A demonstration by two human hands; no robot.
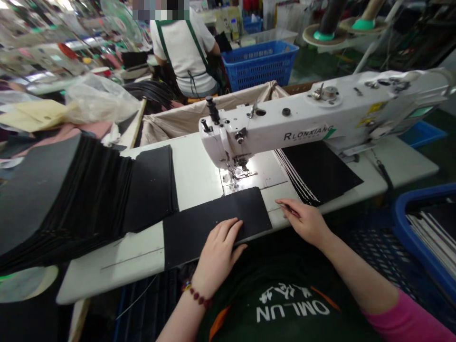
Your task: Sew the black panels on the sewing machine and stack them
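My left hand (221,244) lies with its fingers stretched out over the near edge of a flat black rectangular panel (192,228). This panel rests on the pale sewing table, just in front of the machine's needle area (237,175). To the right of the panel, my right hand (302,219) is closed around a small slim dark-reddish tool (290,209); its exact kind is too small to tell. Its tip points left, close to the tabletop. Beyond both hands stands a white sewing machine (270,130), its lamp lighting the metal plate.
Stacked black panels (151,183) and a taller leaning pile (46,190) occupy the left. Right of the needle lie black pieces with white edges (320,168). A blue basket (402,209) stands at right. Ahead, a person in an apron (185,52) sits near another blue basket (261,64).
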